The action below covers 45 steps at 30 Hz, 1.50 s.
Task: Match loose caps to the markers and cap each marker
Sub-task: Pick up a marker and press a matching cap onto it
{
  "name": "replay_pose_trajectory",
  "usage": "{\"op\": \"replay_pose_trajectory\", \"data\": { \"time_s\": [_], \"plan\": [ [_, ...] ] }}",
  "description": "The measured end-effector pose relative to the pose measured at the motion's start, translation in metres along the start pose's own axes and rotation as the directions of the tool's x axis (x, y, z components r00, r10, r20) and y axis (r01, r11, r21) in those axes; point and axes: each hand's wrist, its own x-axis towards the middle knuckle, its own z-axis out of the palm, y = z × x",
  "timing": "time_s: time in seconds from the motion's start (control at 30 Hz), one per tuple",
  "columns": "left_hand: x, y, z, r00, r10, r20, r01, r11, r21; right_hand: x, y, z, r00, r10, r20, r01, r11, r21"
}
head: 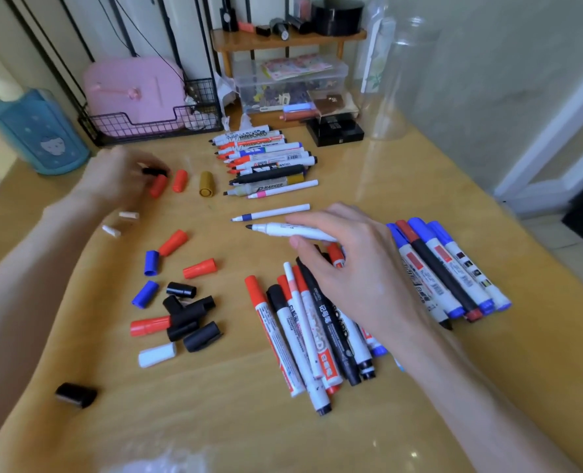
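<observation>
- White marker [293, 232]: uncapped, black tip bare and pointing left. It sits near the table's centre, just below a thin white marker [271, 212] with a blue band, which lies flat on the table [235, 421].
- Right hand [351, 271]: pinches the white marker's barrel, index finger on top and thumb beneath. The other fingers are loosely spread over the capped pile [317, 336].
- Left hand [119, 179]: far left and motion-blurred. The fingertips appear to pinch a black cap [155, 172], but the contact is not certain.
- Two red caps [180, 180] lie just beside the black cap, with a gold cap [206, 183] further right.
- Loose caps are scattered left of centre: red, blue, a black cluster [189, 312] and a white cap [157, 355]. A lone black one [76, 394] lies near the front-left edge.
- Row of uncapped markers [266, 155]: side by side behind the thin white marker, tips to the left.
- Blue-capped group [453, 268]: right of the right hand, fanned and touching.
- Back edge: wire basket [153, 126], clear box [290, 80], clear jar [399, 80].
</observation>
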Motion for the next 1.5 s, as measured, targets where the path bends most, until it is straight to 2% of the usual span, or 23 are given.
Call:
{"op": "replay_pose_trajectory", "data": {
  "time_s": [0.1, 0.2, 0.27, 0.33, 0.43, 0.53, 0.67, 0.77, 0.97, 1.03, 1.13, 1.33, 1.4, 1.5],
  "plan": [
    [-0.017, 0.001, -0.003, 0.988, 0.149, 0.049, -0.148, 0.989, -0.022, -0.001, 0.000, 0.001, 1.000, 0.006, 0.004, -0.006, 1.000, 0.000],
    [-0.030, -0.001, -0.010, 0.969, 0.223, 0.102, -0.219, 0.974, -0.053, -0.001, 0.000, 0.000, 1.000, 0.015, 0.002, -0.015, 1.000, 0.021],
    [-0.040, -0.002, -0.016, 0.962, 0.261, 0.074, -0.256, 0.964, -0.073, -0.001, 0.000, -0.001, 1.000, 0.016, 0.003, -0.016, 0.999, 0.039],
    [-0.055, 0.002, -0.021, 0.963, 0.270, -0.010, -0.269, 0.956, -0.114, -0.001, -0.001, -0.003, 1.000, 0.018, 0.002, -0.018, 0.999, 0.049],
    [-0.089, 0.021, -0.029, 0.967, 0.242, -0.074, -0.253, 0.923, -0.289, -0.001, -0.004, -0.006, 1.000, 0.017, 0.002, -0.018, 0.999, 0.040],
    [-0.135, 0.045, -0.030, 0.983, 0.183, -0.022, -0.167, 0.833, -0.527, -0.002, -0.007, -0.008, 1.000, 0.016, 0.012, -0.016, 0.998, 0.057],
    [-0.191, 0.067, -0.027, 0.988, 0.140, 0.062, -0.049, 0.673, -0.738, -0.007, -0.012, -0.008, 0.998, -0.022, 0.056, 0.018, 0.998, 0.067],
    [-0.217, 0.072, -0.022, 0.983, 0.150, 0.108, 0.000, 0.585, -0.811, -0.011, -0.014, -0.007, 0.991, -0.089, 0.097, 0.081, 0.993, 0.083],
    [-0.243, 0.079, -0.013, 0.984, 0.128, 0.125, 0.039, 0.527, -0.849, -0.017, -0.016, -0.002, 0.971, -0.171, 0.170, 0.158, 0.984, 0.084],
    [-0.245, 0.078, -0.011, 0.980, 0.132, 0.146, 0.055, 0.530, -0.846, -0.019, -0.016, 0.000, 0.962, -0.186, 0.200, 0.173, 0.982, 0.080],
    [-0.248, 0.081, -0.012, 0.978, 0.173, 0.117, -0.004, 0.575, -0.818, -0.021, -0.018, 0.004, 0.950, -0.215, 0.228, 0.205, 0.977, 0.064],
    [-0.252, 0.088, -0.011, 0.984, 0.169, 0.060, -0.093, 0.766, -0.636, -0.025, -0.023, 0.010, 0.943, -0.242, 0.228, 0.239, 0.970, 0.041],
    [-0.253, 0.090, -0.007, 0.988, 0.148, 0.052, -0.084, 0.779, -0.621, -0.026, -0.023, 0.012, 0.946, -0.235, 0.222, 0.234, 0.972, 0.032],
    [-0.254, 0.089, -0.008, 0.986, 0.139, 0.097, -0.038, 0.739, -0.672, -0.026, -0.023, 0.012, 0.949, -0.232, 0.214, 0.230, 0.973, 0.038]
  ]
}}
